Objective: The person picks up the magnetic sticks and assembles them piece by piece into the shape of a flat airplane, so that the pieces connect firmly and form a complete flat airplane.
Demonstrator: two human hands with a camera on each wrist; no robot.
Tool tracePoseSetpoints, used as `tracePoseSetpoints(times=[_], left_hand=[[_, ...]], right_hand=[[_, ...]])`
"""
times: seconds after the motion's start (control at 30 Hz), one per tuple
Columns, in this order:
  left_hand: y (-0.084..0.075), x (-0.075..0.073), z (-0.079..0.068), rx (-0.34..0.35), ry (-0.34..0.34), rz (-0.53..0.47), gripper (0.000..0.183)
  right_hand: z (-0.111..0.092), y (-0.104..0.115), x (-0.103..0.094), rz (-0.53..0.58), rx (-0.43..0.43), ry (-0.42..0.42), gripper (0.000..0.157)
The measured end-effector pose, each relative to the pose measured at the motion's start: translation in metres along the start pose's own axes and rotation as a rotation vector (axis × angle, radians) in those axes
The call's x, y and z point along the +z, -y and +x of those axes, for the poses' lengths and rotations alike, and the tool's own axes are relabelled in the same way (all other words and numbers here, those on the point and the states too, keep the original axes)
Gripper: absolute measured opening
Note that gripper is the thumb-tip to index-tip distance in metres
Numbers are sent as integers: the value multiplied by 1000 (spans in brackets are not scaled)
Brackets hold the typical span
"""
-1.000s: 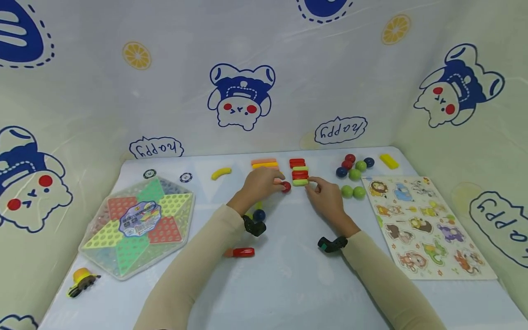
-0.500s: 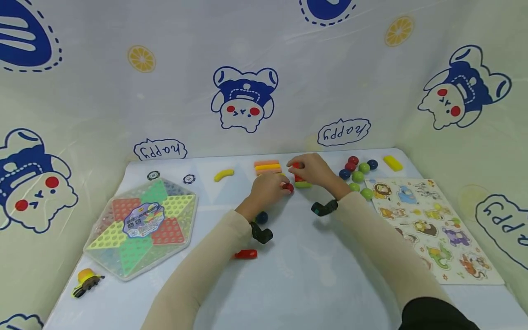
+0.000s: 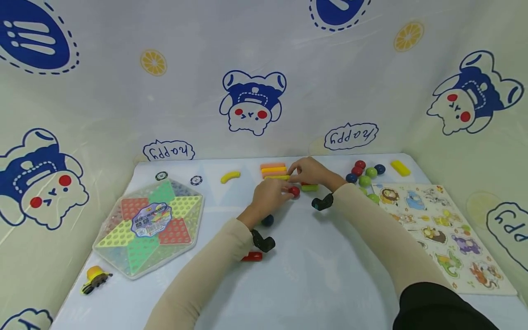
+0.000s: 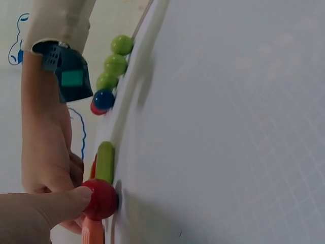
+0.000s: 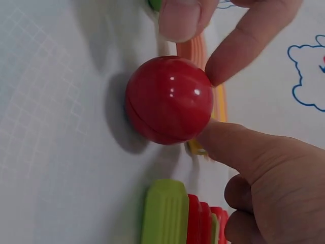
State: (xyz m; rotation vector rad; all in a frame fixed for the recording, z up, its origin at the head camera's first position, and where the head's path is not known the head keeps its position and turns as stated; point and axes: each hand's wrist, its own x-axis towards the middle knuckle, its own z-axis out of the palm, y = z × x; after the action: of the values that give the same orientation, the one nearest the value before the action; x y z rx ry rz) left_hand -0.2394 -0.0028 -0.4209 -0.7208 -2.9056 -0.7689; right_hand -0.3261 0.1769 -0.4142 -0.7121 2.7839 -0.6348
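Note:
My left hand (image 3: 267,198) pinches a glossy red ball (image 3: 294,191) between thumb and fingers, low over the white table. In the left wrist view the thumb presses on the ball's (image 4: 101,201) near side. Just beyond it, my right hand (image 3: 314,171) reaches leftward, its fingertips at the right end of a yellow stick (image 3: 276,177). The ball hides part of that contact in the right wrist view, so I cannot tell whether the fingers grip it. Orange and yellow sticks (image 3: 272,165) lie stacked behind. A green ribbed stick (image 5: 165,211) sits beside red ones, partly under the right hand.
Red, green and blue balls (image 3: 365,172) cluster at the back right, near a yellow block (image 3: 400,167) and an animal picture board (image 3: 445,238). A hexagonal star game board (image 3: 150,229) lies left. A blue ball (image 3: 267,220) and red object (image 3: 252,256) lie near the left wrist.
My right hand has moved from beside the red and green sticks, over them, then left to the yellow stick. The left hand stays on the red ball. The head view has shifted slightly.

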Motion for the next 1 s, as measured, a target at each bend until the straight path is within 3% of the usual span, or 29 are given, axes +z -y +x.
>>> tracePoseSetpoints(times=[0.3,0.5,0.63,0.8,1.0], left_hand=[[-8,9,2,30,-22,-8,25],[-11,11,4,32,-8,-8,23],[-10,12,7,10,-10,-13,24],[-6,10,15,-37,35,-17,32],[-4,8,23,-89,86,37,37]], right_hand=[[-4,-8,5,-49,18,50,23],[-22,-18,0,-33,21,-63,24],[-46,-27,-5,34,90,-136,30],[-87,-33,-6,54,184,-226,37],[-136,-26,11,72,213,-342,35]])
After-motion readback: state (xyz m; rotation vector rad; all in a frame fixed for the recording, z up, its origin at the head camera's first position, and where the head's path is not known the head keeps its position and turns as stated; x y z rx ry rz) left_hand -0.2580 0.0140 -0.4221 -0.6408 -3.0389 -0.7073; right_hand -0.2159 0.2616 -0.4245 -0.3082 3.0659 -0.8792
